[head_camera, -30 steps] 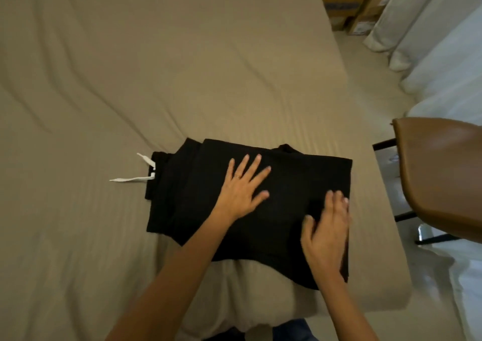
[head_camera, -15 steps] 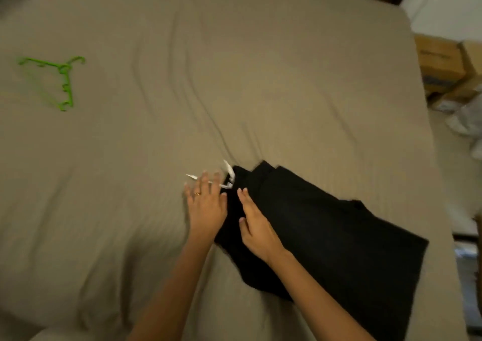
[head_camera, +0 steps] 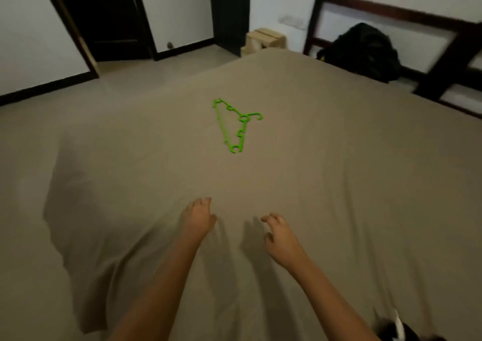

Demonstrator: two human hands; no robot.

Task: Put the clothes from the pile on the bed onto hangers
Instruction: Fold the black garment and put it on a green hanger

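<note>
A bright green plastic hanger (head_camera: 236, 124) lies flat on the tan bed sheet (head_camera: 339, 171), its hook pointing right. My left hand (head_camera: 198, 216) and my right hand (head_camera: 280, 233) hover over the sheet well short of the hanger, both empty with loosely curled fingers. A dark pile of clothes (head_camera: 365, 51) sits at the bed's far right corner. The folded black garment with its white drawstring (head_camera: 397, 327) shows only as a sliver at the bottom right edge.
A dark bed frame (head_camera: 430, 27) runs along the far right. A small wooden stool (head_camera: 264, 40) stands past the bed's far corner. A dark open doorway (head_camera: 104, 14) and bare floor lie to the left.
My head has swung up and left, so the black garment slid to the bottom right edge. Both hands left the garment and now hover over the bare sheet toward the hanger.
</note>
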